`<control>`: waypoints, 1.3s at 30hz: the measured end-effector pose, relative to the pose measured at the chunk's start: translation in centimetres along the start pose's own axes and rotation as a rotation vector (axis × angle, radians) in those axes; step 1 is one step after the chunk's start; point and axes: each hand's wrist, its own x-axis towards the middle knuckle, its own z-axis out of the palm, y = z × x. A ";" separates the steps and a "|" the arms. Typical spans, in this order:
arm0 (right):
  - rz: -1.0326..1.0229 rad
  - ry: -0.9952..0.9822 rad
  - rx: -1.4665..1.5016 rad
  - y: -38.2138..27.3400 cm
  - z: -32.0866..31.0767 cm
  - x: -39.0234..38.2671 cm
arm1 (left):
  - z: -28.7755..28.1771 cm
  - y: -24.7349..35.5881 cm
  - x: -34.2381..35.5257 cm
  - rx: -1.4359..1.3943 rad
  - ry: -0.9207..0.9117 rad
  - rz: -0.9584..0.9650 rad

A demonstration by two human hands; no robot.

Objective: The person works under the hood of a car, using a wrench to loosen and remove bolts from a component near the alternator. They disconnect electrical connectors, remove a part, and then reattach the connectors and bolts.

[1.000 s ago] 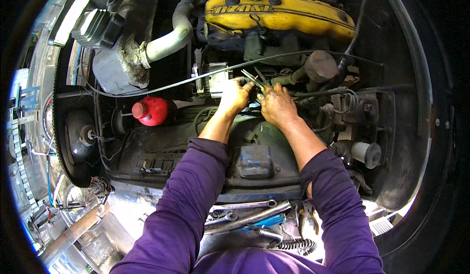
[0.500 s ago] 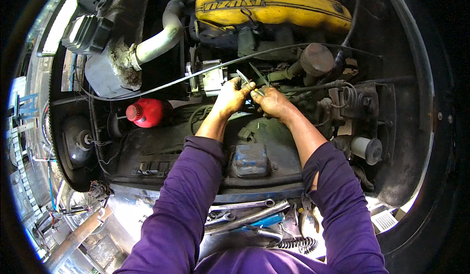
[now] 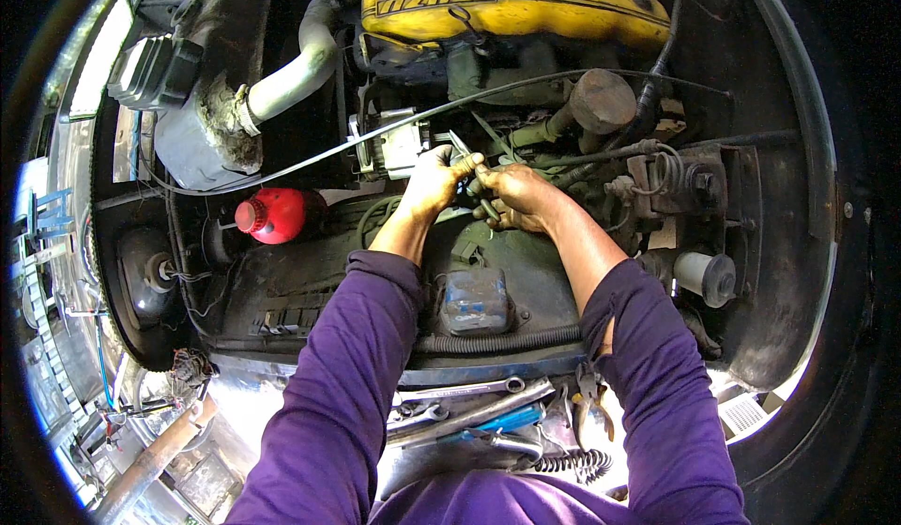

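Both my hands meet over the engine bay, close to the silver ribbed alternator-like unit [image 3: 401,145]. My left hand [image 3: 434,187] is closed around a slim pointed metal tool [image 3: 458,143], whose bright tip sticks out past the thumb. Thumb and fingertips of my right hand [image 3: 518,193] press in beside the left fingertips. Under the right fingers a short greenish rod-like piece [image 3: 490,210] shows; whether it belongs to the same tool I cannot tell. The fingers hide what lies between the hands.
A yellow engine cover [image 3: 526,4] is at the back, with a thin cable [image 3: 319,161] arching before it. A red bottle [image 3: 277,215] stands left. Wrenches [image 3: 460,391], pliers [image 3: 591,412] and a coiled cord [image 3: 582,467] lie at the front edge.
The right fingers have spread lower, and the greenish piece now shows beneath them. My left hand stays around the pointed tool. The whole view has shifted slightly.
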 end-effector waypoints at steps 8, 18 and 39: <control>-0.114 0.315 -0.504 0.1 1.0 0.9 | 0.1 -0.1 0.0 0.051 0.072 0.021; -0.137 0.466 -0.665 -0.5 1.2 0.9 | 0.4 0.2 1.0 0.011 0.129 0.062; -0.192 0.517 -1.159 -4.0 -1.2 -3.4 | -1.0 1.8 1.3 0.221 -0.003 -0.004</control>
